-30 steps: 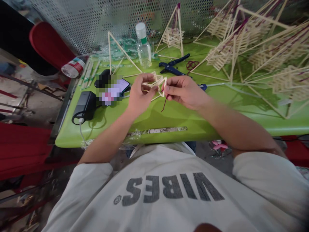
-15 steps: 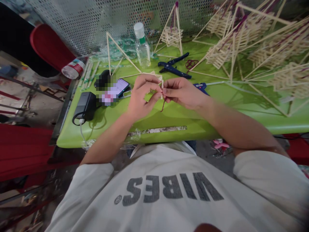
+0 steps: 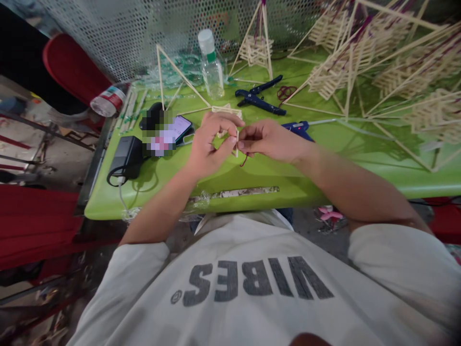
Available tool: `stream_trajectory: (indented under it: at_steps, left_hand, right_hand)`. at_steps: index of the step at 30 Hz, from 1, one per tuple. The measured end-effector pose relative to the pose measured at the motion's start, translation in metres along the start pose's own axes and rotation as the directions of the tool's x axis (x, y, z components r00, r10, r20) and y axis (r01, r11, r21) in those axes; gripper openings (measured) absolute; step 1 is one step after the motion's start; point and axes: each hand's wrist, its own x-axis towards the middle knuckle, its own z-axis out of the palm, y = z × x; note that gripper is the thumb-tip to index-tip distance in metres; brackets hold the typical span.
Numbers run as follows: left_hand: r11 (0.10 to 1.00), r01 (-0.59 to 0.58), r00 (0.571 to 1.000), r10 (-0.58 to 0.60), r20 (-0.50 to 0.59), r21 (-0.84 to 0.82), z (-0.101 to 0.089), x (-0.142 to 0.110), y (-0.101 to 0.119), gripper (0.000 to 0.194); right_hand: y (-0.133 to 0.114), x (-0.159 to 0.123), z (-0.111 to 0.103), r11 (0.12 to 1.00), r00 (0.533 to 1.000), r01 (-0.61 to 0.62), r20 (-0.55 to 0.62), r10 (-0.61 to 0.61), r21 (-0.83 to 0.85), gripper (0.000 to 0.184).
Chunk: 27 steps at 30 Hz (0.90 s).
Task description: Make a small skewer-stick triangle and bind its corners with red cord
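My left hand (image 3: 211, 144) is closed in a pinch on a short pale wooden stick (image 3: 237, 150), held roughly upright above the green table. Against it, the fingers of my right hand (image 3: 268, 140) pinch a dark red string (image 3: 244, 161), whose loose end hangs below the fingertips. My fingers partly hide where string and stick meet. Just beyond my hands lies a small stack of pale sticks (image 3: 226, 110). A blue glue gun (image 3: 298, 128) rests beside my right hand, and dark blue pliers (image 3: 260, 102) lie open behind it.
On the green table (image 3: 173, 192) are a phone (image 3: 182, 129), a black box-shaped device (image 3: 125, 156) with a cable and a clear bottle (image 3: 212, 72). An upright stick frame (image 3: 180, 72) stands left; several stick frames with hanging stacks (image 3: 331, 79) crowd the right. A perforated metal panel (image 3: 144, 29) runs behind.
My hands have shifted slightly; the right fingers have drawn closer together and the short stick shows more plainly. The stack beyond them is more exposed. The string's end still hangs down.
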Motion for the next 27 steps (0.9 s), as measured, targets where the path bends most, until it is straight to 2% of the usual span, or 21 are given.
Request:
stream_trajectory:
  at_steps: [5, 7, 9, 11, 15, 17, 20, 24, 27]
  left_hand:
    - [0.999, 0.010, 1.000, -0.009, 0.020, -0.048, 0.001, -0.006, 0.001, 0.012]
    - [0.998, 0.067, 0.998, -0.067, 0.005, -0.018, 0.002, -0.009, 0.002, 0.011]
    - [0.984, 0.179, 0.984, -0.179, -0.024, -0.011, 0.002, -0.010, 0.004, 0.010]
    - [0.945, 0.322, 0.945, -0.324, -0.032, -0.064, 0.002, -0.009, 0.005, 0.010]
    - [0.822, 0.522, 0.851, -0.520, 0.072, -0.229, 0.001, -0.003, 0.004, 0.018]
    - [0.781, 0.572, 0.819, -0.561, 0.122, -0.250, 0.001, -0.001, 0.003, 0.023]
    - [0.750, 0.606, 0.795, -0.585, 0.161, -0.264, 0.001, 0.000, 0.002, 0.028]
    - [0.706, 0.629, 0.776, -0.595, 0.208, -0.325, -0.001, 0.002, 0.000, 0.020]
    - [0.697, 0.624, 0.778, -0.596, 0.197, -0.354, -0.003, 0.003, -0.002, 0.017]
  right_hand:
    - [-0.007, -0.002, 0.000, 0.997, 1.000, -0.013, 0.011, 0.013, -0.074, 0.039]
    - [-0.008, -0.003, 0.000, 0.994, 0.999, -0.048, 0.005, 0.049, -0.101, 0.040]
    - [-0.009, -0.003, -0.002, 0.987, 0.997, -0.077, -0.003, 0.077, -0.140, 0.041]
    - [-0.011, -0.005, -0.005, 0.980, 0.998, -0.066, -0.017, 0.064, -0.190, 0.038]
    - [-0.020, -0.011, -0.007, 0.937, 0.994, 0.019, -0.092, -0.054, -0.349, 0.024]
    - [-0.025, -0.015, -0.005, 0.878, 0.980, 0.070, -0.133, -0.150, -0.473, 0.018]
    - [-0.029, -0.018, -0.001, 0.751, 0.953, 0.123, -0.134, -0.272, -0.649, 0.013]
    - [-0.026, -0.019, -0.001, 0.501, 0.925, 0.182, -0.026, -0.380, -0.846, 0.012]
    - [-0.023, -0.018, -0.005, 0.375, 0.931, 0.207, 0.064, -0.359, -0.904, 0.016]
